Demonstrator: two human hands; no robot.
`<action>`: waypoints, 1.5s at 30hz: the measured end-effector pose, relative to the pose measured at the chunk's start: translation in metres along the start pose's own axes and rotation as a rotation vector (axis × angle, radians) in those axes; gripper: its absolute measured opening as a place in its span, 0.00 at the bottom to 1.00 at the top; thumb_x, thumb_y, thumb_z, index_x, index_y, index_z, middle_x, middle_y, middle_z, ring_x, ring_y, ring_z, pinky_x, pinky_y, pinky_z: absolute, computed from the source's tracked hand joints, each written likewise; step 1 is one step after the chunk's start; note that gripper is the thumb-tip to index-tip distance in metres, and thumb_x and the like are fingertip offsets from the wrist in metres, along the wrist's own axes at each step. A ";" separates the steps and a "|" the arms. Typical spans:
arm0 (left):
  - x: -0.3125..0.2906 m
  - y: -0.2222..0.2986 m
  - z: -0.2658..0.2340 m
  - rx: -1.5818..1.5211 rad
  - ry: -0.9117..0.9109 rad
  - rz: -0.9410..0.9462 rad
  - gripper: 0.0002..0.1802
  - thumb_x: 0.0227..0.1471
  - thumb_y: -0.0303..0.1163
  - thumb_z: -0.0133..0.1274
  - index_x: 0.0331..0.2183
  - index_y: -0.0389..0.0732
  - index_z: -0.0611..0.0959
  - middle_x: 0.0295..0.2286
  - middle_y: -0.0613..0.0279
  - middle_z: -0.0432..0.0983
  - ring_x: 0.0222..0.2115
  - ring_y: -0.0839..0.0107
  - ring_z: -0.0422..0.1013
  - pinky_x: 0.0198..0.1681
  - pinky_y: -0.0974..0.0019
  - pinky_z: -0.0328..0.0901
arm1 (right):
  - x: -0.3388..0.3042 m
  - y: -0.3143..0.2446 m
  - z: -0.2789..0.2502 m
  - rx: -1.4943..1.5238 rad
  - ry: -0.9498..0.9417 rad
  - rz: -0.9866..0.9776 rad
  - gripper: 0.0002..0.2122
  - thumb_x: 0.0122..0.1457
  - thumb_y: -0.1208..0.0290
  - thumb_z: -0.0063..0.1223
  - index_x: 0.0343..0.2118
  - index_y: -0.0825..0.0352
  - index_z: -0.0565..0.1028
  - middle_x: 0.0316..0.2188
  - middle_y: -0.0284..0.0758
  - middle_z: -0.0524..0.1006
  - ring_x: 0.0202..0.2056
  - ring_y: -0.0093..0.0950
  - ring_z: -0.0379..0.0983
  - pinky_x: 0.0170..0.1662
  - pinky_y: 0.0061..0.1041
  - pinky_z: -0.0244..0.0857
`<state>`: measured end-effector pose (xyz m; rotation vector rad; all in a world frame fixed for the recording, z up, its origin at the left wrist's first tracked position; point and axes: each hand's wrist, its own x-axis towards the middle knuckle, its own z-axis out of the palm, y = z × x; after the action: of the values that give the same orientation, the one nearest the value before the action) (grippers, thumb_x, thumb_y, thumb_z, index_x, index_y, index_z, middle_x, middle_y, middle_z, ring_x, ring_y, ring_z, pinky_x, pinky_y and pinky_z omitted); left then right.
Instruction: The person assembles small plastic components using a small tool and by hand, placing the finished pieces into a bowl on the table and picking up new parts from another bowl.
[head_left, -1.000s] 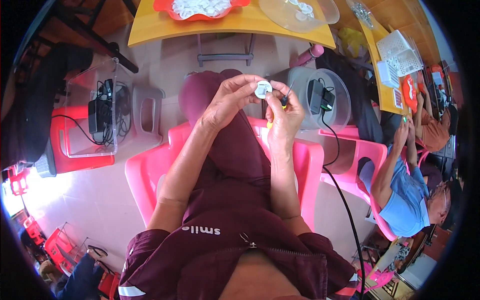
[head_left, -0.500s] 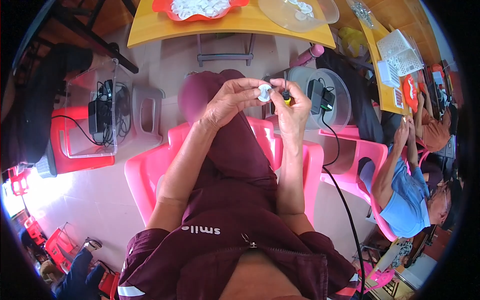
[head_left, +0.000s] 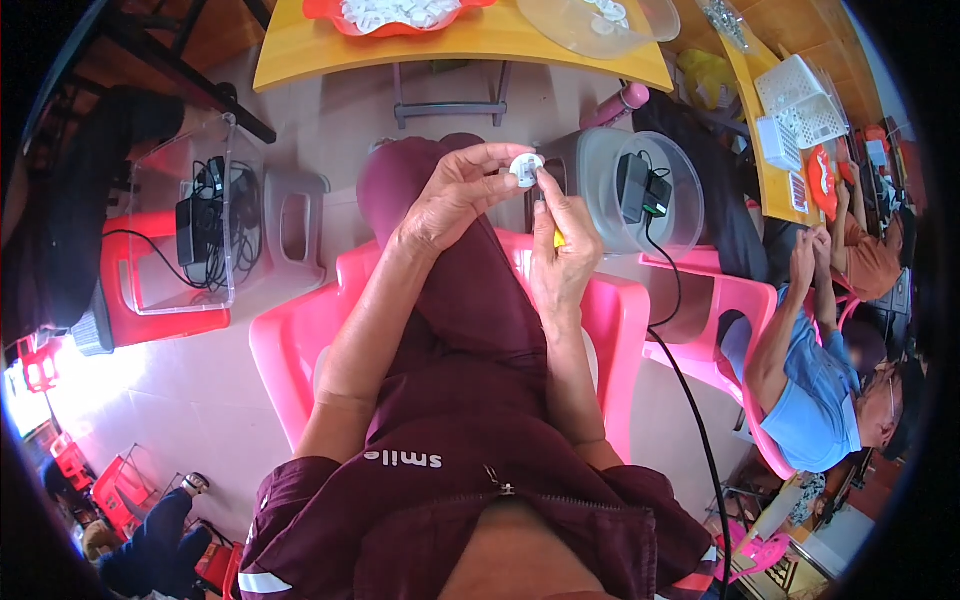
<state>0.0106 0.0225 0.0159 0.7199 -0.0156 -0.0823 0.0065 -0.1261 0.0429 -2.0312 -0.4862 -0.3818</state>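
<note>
- Right, the left hand (head_left: pixel 465 190) had its thumb and forefinger pinching the near-left rim of a small white disc (head_left: pixel 527 170).
- And the right hand (head_left: pixel 567 240) had its forefinger straight, tip at the disc's right edge, thumb upright just below; its other fingers were mostly hidden.
- Face up towards the head it went, that disc, outline nearly round, its raised middle too small to read for a long axis.
- Against the right palm, a yellow handle (head_left: pixel 559 239) ran roughly away from the body; its ends were hidden.
- All this hung in mid-air, beside the maroon knees (head_left: pixel 405 195), short of the yellow table (head_left: pixel 440 55).
- Up there sat a red dish (head_left: pixel 385 29), heaped with white pieces (head_left: pixel 400 12)!
</note>
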 end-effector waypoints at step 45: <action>-0.003 -0.001 -0.001 0.108 0.037 -0.005 0.15 0.53 0.28 0.52 0.44 0.34 0.77 0.42 0.56 0.74 0.43 0.69 0.71 0.48 0.66 0.68 | -0.002 0.014 0.007 0.175 0.000 -0.001 0.14 0.54 0.81 0.52 0.44 0.63 0.77 0.18 0.30 0.64 0.20 0.20 0.59 0.23 0.21 0.55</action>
<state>0.0079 0.0224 0.0145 0.8290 0.0177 -0.0737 0.0116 -0.1265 0.0281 -1.8619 -0.5035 -0.3281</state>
